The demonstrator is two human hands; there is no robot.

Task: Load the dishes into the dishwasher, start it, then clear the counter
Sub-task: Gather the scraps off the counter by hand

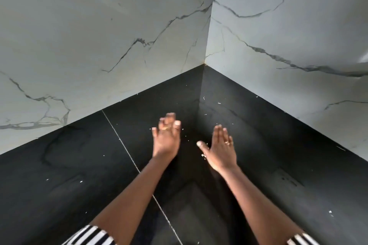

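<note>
Black counter [79, 165] carries scattered crumbs [203, 155]. Left hand [166, 141] blurred, fingers loosely spread; right hand [221, 151] flat, fingers straight, both released.

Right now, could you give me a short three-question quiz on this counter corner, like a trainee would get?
1. True or false: the left hand grips a plate.
2. What lies scattered on the black counter? A) pale crumbs B) forks C) cups
3. Fill in: the right hand wears a ___ on one finger.

Key: 1 false, it holds nothing; 2 A; 3 ring.
</note>
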